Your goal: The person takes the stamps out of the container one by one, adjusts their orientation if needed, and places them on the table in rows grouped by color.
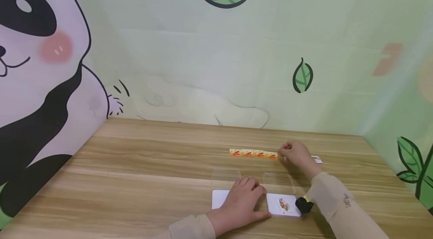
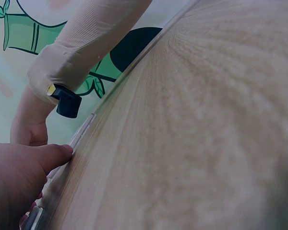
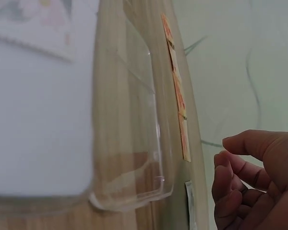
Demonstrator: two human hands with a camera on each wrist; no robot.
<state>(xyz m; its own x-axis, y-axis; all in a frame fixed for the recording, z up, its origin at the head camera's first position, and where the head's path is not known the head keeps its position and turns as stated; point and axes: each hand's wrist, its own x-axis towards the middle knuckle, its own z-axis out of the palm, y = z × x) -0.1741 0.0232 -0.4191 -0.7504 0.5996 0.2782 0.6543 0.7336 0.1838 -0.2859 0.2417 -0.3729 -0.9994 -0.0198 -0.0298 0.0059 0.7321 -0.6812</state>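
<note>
My left hand (image 1: 241,203) lies over two clear, lidded plastic cases, its thumb (image 2: 57,154) touching the edge of the right case (image 1: 291,212). The left case (image 1: 219,197) is partly hidden under that hand. Both have white inner faces and transparent lids folded back; a small perforated picture stamp (image 1: 284,206) lies on the right one. At the right end of a row of orange-yellow stamps (image 1: 253,153) is my right hand (image 1: 297,153). Its fingers are loosely curled, thumb and index fingertips close together, and the right wrist view shows nothing between them.
Past the right hand lies another pale stamp (image 1: 317,159), partly covered by the wrist. A black wrist camera (image 1: 304,205) on the right sleeve hangs by the right case's corner. The wooden table (image 1: 135,179) meets a panda-print backdrop (image 1: 169,62) behind.
</note>
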